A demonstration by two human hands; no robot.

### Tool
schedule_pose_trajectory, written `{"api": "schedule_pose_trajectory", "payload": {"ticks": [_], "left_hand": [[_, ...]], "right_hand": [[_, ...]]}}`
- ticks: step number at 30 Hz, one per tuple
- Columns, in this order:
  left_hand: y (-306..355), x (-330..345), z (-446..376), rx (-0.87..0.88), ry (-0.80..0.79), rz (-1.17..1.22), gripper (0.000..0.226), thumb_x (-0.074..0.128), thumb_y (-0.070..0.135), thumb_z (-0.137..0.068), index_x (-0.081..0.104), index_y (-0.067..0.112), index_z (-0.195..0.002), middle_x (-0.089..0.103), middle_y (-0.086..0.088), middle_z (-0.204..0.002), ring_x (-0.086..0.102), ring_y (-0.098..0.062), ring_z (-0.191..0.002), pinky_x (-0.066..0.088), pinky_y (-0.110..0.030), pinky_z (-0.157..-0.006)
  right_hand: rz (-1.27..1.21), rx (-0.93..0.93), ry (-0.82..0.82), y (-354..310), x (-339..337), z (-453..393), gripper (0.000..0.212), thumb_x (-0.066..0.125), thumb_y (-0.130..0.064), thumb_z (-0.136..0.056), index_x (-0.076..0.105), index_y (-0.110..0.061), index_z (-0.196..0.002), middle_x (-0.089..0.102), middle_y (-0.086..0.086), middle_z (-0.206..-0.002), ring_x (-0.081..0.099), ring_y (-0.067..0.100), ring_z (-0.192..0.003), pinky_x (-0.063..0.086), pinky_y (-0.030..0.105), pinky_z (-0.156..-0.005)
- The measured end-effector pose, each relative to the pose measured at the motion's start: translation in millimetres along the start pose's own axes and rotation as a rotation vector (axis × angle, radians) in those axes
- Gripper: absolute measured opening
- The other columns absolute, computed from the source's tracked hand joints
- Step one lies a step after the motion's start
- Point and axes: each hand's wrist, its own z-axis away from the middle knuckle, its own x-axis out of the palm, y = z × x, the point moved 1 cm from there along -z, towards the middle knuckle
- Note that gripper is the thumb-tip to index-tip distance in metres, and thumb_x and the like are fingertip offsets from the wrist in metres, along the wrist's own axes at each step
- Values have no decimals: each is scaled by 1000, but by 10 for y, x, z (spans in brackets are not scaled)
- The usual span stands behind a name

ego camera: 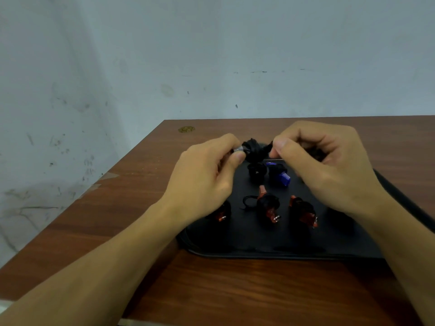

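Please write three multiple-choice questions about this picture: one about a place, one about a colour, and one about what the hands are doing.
1. Where do the small cable bundles lie?
A. on bare wood
B. on the black mat
C. in a box

2. Which colour is the one plug on the mat that is not red?
A. green
B. white
C. blue

3. What do the left hand and the right hand do with the black cord?
A. both pinch it
B. only one touches it
C. both lie flat

Answers:
1 B: the bundles rest on the mat.
2 C: a blue plug shows there.
3 A: each hand's fingers pinch the cord.
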Motion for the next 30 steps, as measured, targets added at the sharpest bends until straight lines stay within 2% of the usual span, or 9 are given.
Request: {"api": "schedule_pose_trajectory", "payload": {"ticks": [4, 9, 16, 19, 21, 24, 27, 28, 30], "left_hand": [[81, -17, 3, 173, -80, 0, 16, 50, 22, -101, 58, 12, -92, 53, 7, -75, 51, -22, -68, 44, -40, -60], [166, -5, 24, 296, -153, 130, 14, 53, 12, -101, 62, 4, -96, 49, 11, -79, 46, -5, -69, 34, -17, -65], [191, -7, 41, 101, -167, 654, 21, 45, 9, -101, 58, -8, -101, 58, -5, -73, 52, -2, -55, 39, -17, -53], [151, 23, 27, 0, -116, 791, 23, 44, 11, -103, 56, -9, -106, 56, -10, -73, 42, -25, -47, 36, -31, -40], [131, 36, 14, -60, -82, 841, 23, 43, 13, -103, 56, -6, -106, 56, -9, -74, 40, -27, -49, 35, -31, -41], [127, 36, 5, -115, -38, 849, 21, 44, 15, -103, 57, 0, -102, 57, -6, -72, 41, -25, -50, 35, -29, -41], [113, 41, -3, -170, 13, 795, 22, 45, 18, -102, 58, 1, -96, 56, -5, -69, 41, -24, -49, 34, -29, -41], [111, 43, -4, -186, 33, 764, 22, 46, 19, -102, 58, 3, -92, 55, -6, -68, 42, -22, -49, 34, -30, -41], [115, 43, -12, -204, 70, 668, 22, 48, 20, -102, 59, 13, -84, 54, -6, -65, 45, -15, -50, 35, -27, -44]], "right_hand": [[30, 2, 102, 35, -18, -25, 28, 61, -15, -99, 66, -10, -71, 56, -5, -60, 46, 1, -49, 33, 8, -54], [-61, 78, 83, 84, -24, -37, 36, 62, -22, -97, 63, -1, -67, 51, -4, -53, 42, 4, -47, 35, 12, -52], [-353, 300, -36, 97, 33, -46, 41, 59, -39, -89, 59, -24, -51, 37, -7, -47, 29, 8, -42, 29, 14, -45], [-361, 324, -30, 116, 71, -30, 38, 56, -37, -93, 68, -18, -62, 40, -4, -48, 31, 6, -42, 27, 16, -42], [-338, 338, -30, 120, 97, -18, 38, 54, -35, -95, 71, -6, -77, 44, -2, -52, 35, 3, -43, 28, 15, -43], [-210, 272, -59, 107, 135, 4, 33, 53, -33, -98, 72, -10, -82, 51, 2, -58, 43, 3, -45, 33, 12, -48], [-16, 196, -82, 107, 170, 28, 26, 55, -23, -102, 72, -23, -82, 60, 18, -67, 53, 31, -57, 43, 37, -52], [20, 186, -82, 104, 176, 36, 25, 56, -20, -101, 71, -24, -82, 62, 13, -68, 55, 29, -58, 44, 35, -53], [57, 174, -86, 90, 181, 46, 22, 58, -13, -98, 71, -22, -82, 62, -11, -68, 53, 6, -50, 39, 14, -52]]}}
